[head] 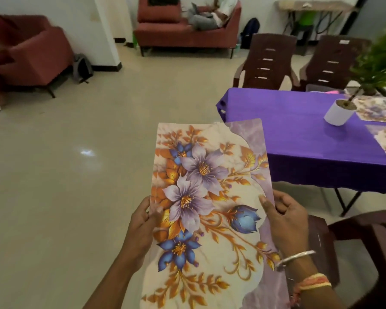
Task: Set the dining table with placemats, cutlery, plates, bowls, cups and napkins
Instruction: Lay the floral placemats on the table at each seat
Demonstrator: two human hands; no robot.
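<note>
Placemat (205, 197) between left hand (140, 226) and right hand (285, 221)

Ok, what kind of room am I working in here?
Likely a living and dining room, perhaps a shared one: a table under a purple cloth, brown plastic chairs beside it, a red sofa by the far wall.

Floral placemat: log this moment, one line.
item: purple-and-orange floral placemat | left hand: grips left edge | right hand: grips right edge
</note>
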